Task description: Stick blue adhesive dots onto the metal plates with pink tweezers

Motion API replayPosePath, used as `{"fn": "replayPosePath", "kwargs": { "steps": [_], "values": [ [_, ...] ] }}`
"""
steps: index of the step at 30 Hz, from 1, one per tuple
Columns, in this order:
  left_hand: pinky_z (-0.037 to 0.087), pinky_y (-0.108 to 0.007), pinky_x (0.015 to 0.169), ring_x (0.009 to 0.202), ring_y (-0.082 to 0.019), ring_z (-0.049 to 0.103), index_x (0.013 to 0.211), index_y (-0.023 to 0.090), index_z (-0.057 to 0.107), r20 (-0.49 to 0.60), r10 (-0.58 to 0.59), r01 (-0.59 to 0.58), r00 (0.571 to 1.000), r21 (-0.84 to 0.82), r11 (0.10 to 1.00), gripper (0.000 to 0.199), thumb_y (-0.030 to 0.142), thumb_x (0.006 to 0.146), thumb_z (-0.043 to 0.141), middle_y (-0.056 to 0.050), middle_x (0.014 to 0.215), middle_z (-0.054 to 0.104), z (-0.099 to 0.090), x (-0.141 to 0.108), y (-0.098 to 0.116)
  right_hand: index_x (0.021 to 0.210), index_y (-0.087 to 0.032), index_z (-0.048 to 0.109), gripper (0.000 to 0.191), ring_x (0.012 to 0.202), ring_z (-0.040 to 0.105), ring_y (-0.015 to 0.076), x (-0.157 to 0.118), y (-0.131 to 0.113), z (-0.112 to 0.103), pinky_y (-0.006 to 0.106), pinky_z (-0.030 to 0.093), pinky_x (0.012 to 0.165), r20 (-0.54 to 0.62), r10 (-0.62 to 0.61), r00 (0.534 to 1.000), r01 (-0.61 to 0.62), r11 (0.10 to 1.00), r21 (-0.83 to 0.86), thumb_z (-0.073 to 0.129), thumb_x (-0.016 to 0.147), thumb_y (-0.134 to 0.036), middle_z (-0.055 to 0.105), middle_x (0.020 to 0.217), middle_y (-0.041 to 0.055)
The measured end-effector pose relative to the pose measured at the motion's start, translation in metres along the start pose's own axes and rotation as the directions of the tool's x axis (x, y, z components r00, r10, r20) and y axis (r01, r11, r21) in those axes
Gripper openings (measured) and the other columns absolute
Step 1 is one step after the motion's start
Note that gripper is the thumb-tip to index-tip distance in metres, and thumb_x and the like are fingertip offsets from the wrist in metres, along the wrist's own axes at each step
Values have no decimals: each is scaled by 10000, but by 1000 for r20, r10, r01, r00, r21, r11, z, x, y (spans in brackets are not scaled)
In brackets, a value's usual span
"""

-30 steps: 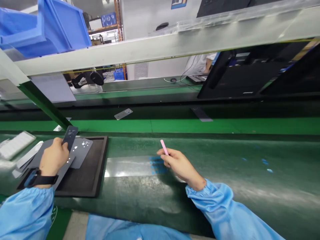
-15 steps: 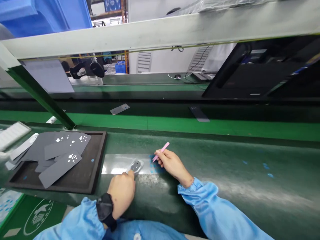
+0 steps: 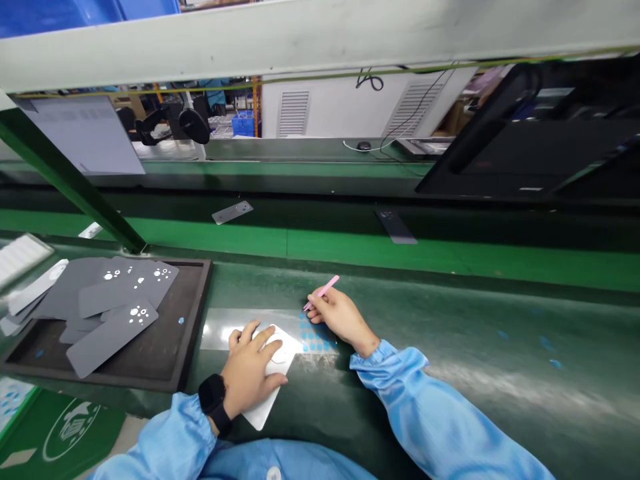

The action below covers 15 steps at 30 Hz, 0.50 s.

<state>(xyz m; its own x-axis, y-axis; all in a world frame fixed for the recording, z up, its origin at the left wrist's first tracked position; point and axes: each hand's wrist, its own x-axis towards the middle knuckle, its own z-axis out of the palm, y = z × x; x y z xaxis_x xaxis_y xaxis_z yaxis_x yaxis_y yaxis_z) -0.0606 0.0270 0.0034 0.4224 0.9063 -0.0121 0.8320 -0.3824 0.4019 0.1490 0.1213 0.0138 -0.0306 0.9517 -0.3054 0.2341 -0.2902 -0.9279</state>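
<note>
**Left hand flat on a white sheet [image 3: 260, 410], right hand [image 3: 343, 317] pinching pink tweezers [image 3: 323, 292]**

A long green conveyor bench [image 3: 450, 313] crosses the whole view, with a pale overhead rail [image 3: 320, 40] running above it. Beyond the rail, a black monitor [image 3: 530, 133] fills the upper right, and a green steel strut [image 3: 65, 177] slants down at the left. Past the bench, in the upper middle, sit a blue crate [image 3: 243, 123] and a computer mouse [image 3: 364, 146]. Two small grey strips [image 3: 232, 212] lie well apart on the far belt.

At the lower left, a black foam-lined tray [image 3: 190, 313] holds overlapping dark grey sheets [image 3: 127, 283] punched with clusters of white dots. A white stacked item [image 3: 23, 257] sits further left, at the frame's edge.

In front of the person, a glossy clear film [image 3: 225, 327] lies on the belt. The white sheet sits across its near edge, tilted and running off it toward the person. The left hand presses down on that sheet with fingers spread, not gripping, and a black watch [image 3: 214, 403] circles the wrist. The hands are apart but near each other. The right hand pinches the tweezers, just above a patch of small blue dots [image 3: 315, 340]. Light-blue sleeves [image 3: 430, 413] cover both arms.
</note>
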Motion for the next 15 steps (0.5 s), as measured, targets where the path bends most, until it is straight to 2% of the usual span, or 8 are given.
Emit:
{"fn": "replayPosePath", "kwargs": {
  "steps": [4,9,15],
  "values": [
    [325,-547,907,1230,-371,402,1117,271,614,-51,-8,7,999,-11,1000,534,523,671,766,-98,1272,587,6,-5,3,703,-165,564,145,466,622,102,1,0,0,190,514,455,-12,21,1000,-21,1000,16,547,847,-162,656,583,-2],
    [340,-515,886,1188,-337,416,1092,269,618,-87,1,-1,996,-5,1000,405,460,750,721,-85,1220,598,8,-5,5,667,-167,564,161,447,605,93,0,-4,0,179,501,451,11,55,998,-55,998,-21,571,828,-160,638,537,-11],
    [360,-511,876,1151,-336,428,1112,241,610,-131,-16,14,991,-18,1000,452,453,732,735,-92,1174,606,10,-5,4,632,-171,567,194,430,582,99,2,-2,2,193,486,441,-5,61,998,-61,998,-36,631,791,-259,614,502,-14]
  ]
}}
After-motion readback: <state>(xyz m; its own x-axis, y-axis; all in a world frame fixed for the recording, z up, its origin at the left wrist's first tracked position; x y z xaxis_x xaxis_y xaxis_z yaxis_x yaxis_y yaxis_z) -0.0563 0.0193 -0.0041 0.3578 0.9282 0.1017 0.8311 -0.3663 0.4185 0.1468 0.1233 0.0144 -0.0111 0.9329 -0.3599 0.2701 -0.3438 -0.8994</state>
